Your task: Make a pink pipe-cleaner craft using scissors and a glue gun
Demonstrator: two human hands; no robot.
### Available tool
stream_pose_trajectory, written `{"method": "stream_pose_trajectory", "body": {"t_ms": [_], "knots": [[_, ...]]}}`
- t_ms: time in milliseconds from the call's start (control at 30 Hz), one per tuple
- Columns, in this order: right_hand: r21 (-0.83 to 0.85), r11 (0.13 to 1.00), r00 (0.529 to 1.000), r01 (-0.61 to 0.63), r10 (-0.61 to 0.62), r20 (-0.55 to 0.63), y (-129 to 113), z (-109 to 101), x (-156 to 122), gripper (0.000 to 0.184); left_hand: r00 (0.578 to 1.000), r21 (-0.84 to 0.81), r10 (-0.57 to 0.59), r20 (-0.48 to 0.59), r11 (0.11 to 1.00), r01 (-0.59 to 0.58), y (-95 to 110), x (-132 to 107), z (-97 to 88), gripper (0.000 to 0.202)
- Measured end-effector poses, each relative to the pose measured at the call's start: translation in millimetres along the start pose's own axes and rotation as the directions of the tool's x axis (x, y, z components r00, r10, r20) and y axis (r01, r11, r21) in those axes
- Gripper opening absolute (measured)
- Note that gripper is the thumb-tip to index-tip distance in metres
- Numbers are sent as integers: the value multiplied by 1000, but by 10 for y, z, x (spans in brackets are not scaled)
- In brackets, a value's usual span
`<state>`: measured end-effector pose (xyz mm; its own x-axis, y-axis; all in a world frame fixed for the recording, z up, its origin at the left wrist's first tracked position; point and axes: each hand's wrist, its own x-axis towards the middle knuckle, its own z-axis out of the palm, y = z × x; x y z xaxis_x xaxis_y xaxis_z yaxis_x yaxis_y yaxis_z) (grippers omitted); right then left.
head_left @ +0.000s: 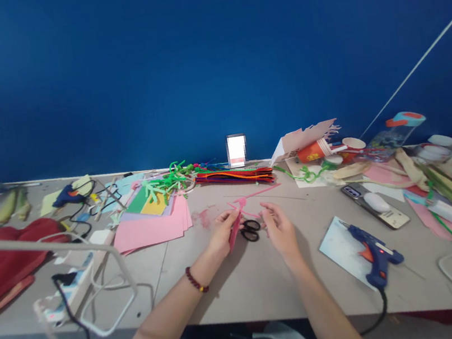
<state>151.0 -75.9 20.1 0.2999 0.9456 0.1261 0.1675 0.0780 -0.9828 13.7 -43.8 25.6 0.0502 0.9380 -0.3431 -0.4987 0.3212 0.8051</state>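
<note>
While left hand [221, 237] pinches pink paper [235, 229] edge-up, scissors [251, 230] lie between 2 hands for reach; right hand [280, 230] half-curled, grip unclear.

Pink paper piece [235, 229], narrow, tilted on edge, gripped in left hand [220, 234], black scissors [251, 230], handles showing, flat on worktop [234, 281], just beside paper

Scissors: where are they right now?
Head view, centre: the black-handled scissors lie on the table between the left hand, holding a pink piece, and the right hand.
</note>
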Motion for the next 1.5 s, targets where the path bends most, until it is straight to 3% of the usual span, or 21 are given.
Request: {"method": "stream_pose_trajectory", "body": {"t_ms": [233,500,733,1000,1333,1500], "knots": [[-225,943,968,243,-221,117,-55,51,-36,21,999,21,46,26,999,-47,-43,6,3,36],[-308,903,954,299,-278,111,-61,13,-29,25,996,57,14,85,998,-19,-94,-6,1,33],[-249,945,977,211,-193,96,5,21,-6,28,988,117,64,141,990,-81,-92,-34,13,31],[45,997,988,-55,48,149,82,24,56,31,986,146,55,156,986,-78,-85,-49,26,32],[-6,1000,996,11,-12,-91,14,-42,12,31,999,52,44,-5,998,-44,-66,21,4,37],[-84,995,992,56,-64,-105,-6,-43,-3,26,999,40,37,-31,999,-36,-64,22,-5,38]]}}
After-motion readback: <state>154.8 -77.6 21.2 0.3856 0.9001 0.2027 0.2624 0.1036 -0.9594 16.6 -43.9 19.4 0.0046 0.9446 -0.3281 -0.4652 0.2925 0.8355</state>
